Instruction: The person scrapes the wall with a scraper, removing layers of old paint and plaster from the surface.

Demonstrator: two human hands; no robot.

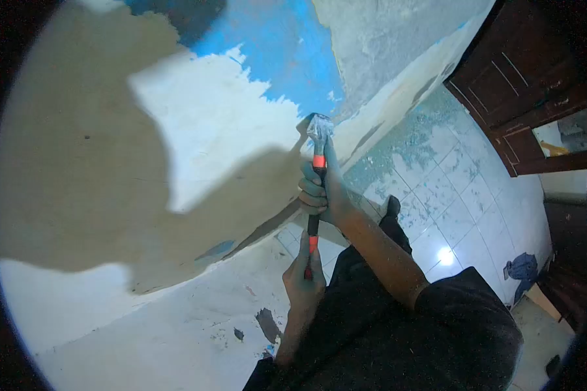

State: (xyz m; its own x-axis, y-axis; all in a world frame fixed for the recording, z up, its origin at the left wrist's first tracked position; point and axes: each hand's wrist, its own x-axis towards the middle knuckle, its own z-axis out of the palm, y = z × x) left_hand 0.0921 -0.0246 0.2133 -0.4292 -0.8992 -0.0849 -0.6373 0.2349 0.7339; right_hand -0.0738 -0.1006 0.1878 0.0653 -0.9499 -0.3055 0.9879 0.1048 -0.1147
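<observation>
A scraper (313,225) with a black and orange-red handle is held in both my hands. My right hand (317,192) wraps around the upper handle, close under the dusty, whitish head. Lower down, my left hand (304,277) grips the butt end of the handle. The scraper's head touches or nearly touches the wall (228,98), at the lower edge of a ragged blue paint patch (287,52). White surface shows beside the blue. My shadow covers much of the wall to the left.
White floor tiles (437,189) are strewn with paint flakes. A dark wooden piece of furniture or door (496,78) stands at upper right. Crumpled bluish cloth (523,267) lies on the floor. My shoe (393,206) is close to the wall's base.
</observation>
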